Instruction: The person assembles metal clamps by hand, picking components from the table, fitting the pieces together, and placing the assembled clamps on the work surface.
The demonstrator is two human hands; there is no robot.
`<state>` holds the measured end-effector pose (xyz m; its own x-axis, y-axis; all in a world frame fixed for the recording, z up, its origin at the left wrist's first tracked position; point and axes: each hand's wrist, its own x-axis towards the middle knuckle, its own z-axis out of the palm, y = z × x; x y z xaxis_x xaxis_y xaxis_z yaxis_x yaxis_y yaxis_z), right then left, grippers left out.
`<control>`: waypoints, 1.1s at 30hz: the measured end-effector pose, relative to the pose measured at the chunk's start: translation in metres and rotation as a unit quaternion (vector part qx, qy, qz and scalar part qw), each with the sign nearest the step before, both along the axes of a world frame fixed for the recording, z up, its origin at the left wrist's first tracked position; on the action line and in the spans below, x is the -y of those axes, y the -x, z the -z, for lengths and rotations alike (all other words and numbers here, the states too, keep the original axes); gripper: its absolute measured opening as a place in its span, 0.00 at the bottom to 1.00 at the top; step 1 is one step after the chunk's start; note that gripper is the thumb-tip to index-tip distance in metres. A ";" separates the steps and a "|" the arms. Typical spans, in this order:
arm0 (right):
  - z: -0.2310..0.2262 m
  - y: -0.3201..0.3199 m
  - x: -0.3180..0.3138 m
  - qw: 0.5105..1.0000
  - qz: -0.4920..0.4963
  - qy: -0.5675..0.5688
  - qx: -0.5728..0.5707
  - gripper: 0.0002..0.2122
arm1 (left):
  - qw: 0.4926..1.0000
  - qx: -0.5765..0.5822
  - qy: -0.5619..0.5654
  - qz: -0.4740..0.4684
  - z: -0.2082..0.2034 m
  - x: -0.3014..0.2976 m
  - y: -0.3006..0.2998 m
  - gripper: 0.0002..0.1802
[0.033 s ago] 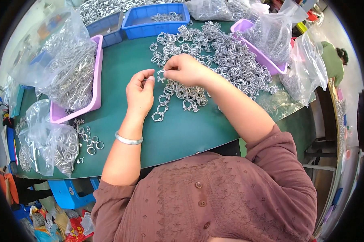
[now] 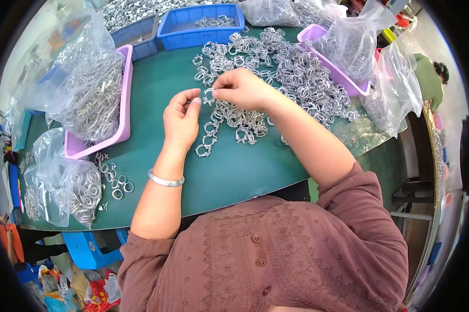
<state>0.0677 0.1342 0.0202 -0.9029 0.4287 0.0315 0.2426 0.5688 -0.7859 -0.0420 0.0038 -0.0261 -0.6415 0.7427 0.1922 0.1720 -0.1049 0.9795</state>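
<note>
My right hand [image 2: 240,88] is closed in a pinch on a small silvery metal ring clamp [image 2: 208,96], held at the left edge of a loose heap of similar clamps [image 2: 310,73]. Just left of it, with a gap between them, my left hand [image 2: 181,117] has its fingers curled and the thumb near the fingertips; what lies in them, if anything, is hidden. Below the hands, several ring clamps [image 2: 208,140] trail from the heap across the green tabletop [image 2: 234,174].
At the left a lilac tray [image 2: 124,114] holds a plastic bag of rings; loose rings [image 2: 121,185] lie below it. A blue bin [image 2: 200,34] stands at the back. Another lilac tray [image 2: 343,78] holds a bag at right. Beyond it is a person in green [image 2: 429,80].
My right hand has shifted very slightly up and to the right with the clamp. My left hand has moved a touch to the right.
</note>
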 end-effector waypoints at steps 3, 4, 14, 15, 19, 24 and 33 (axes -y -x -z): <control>-0.008 -0.016 0.006 0.991 0.039 0.124 -0.015 0.09 | 0.998 0.032 -0.015 0.047 -0.006 0.003 -0.007 0.09; -0.007 -0.022 0.007 0.979 0.058 0.186 -0.055 0.09 | 0.995 0.051 -0.032 0.076 -0.008 0.003 -0.011 0.10; 0.005 -0.048 0.023 0.917 0.040 0.371 -0.144 0.08 | 0.983 0.040 -0.110 0.142 -0.008 0.005 -0.030 0.15; 0.006 -0.050 0.022 0.915 0.042 0.376 -0.139 0.08 | 0.982 0.033 -0.116 0.145 -0.007 0.004 -0.031 0.14; 0.009 -0.054 0.018 0.891 0.026 0.419 -0.174 0.08 | 0.981 -0.005 -0.123 0.152 -0.002 0.004 -0.029 0.14; 0.013 -0.060 0.013 0.881 0.017 0.444 -0.161 0.08 | 0.979 -0.069 -0.067 0.179 -0.003 0.007 -0.026 0.14; 0.013 -0.065 0.011 0.878 0.029 0.450 -0.159 0.08 | 0.978 -0.117 -0.078 0.157 -0.006 0.006 -0.029 0.14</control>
<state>0.1328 0.1232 0.0071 -0.8853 0.4546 -0.0978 -0.0621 -0.3239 -0.9440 -0.0128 -0.0024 -0.0201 -0.3116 0.8463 0.4321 0.3243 -0.3327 0.8855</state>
